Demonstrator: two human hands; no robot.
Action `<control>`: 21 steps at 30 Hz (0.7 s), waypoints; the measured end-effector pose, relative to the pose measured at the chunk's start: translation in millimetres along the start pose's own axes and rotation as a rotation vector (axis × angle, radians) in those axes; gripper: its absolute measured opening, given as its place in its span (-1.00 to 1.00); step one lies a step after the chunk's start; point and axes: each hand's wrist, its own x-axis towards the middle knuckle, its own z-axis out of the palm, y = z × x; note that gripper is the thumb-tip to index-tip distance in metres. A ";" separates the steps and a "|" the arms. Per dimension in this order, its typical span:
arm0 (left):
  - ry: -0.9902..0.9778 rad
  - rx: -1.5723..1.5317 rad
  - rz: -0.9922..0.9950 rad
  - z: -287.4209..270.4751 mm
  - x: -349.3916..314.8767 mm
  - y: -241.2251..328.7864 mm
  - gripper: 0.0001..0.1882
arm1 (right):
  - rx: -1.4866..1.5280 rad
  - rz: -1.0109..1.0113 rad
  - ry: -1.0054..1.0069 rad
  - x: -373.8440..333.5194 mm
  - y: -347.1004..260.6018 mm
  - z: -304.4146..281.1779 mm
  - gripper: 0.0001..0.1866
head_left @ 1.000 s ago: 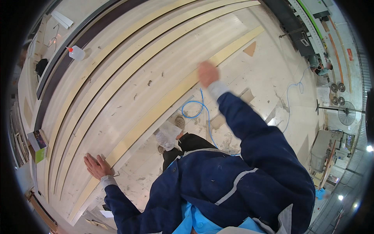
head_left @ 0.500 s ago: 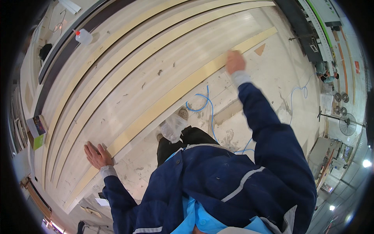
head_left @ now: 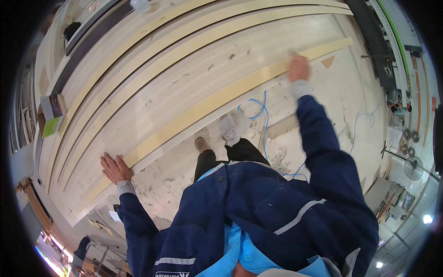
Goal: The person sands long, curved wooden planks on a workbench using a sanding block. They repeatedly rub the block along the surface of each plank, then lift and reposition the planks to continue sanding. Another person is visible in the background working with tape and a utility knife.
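Left hand [head_left: 115,167] spread flat, right hand [head_left: 298,67] (blurred, state unclear) pressing long pale strip [head_left: 207,107] against worktop [head_left: 152,87], likely steadying

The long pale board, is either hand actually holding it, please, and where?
Neither grips it: the left hand lies flat, fingers spread, near one end of the board; the right hand rests on its near edge, blurred.

Worn, paint-flecked concrete floor [head_left: 350,106] extends right of the hands, crossed by a blue cable [head_left: 263,115]. A standing fan [head_left: 410,166] and machinery with a green rail [head_left: 392,41] occupy the right side. Ceiling lights glare lower right.
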 end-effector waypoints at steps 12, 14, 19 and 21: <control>0.109 -0.028 -0.034 4.0 -5.0 -16.0 -0.39 | 0.589 -0.699 -0.532 -266.1 -332.7 78.3 -0.65; 0.118 0.005 -0.015 6.0 -4.2 -18.8 -0.40 | 0.717 -0.626 -0.443 -255.6 -307.5 61.6 -0.63; 0.131 0.039 0.007 12.0 -3.2 -22.4 -0.41 | 0.587 -0.076 -0.257 -103.4 -99.3 3.1 -0.66; 0.151 0.037 0.022 12.1 -3.1 -22.7 -0.41 | 0.312 0.132 -0.035 -35.7 -3.0 -18.4 -0.70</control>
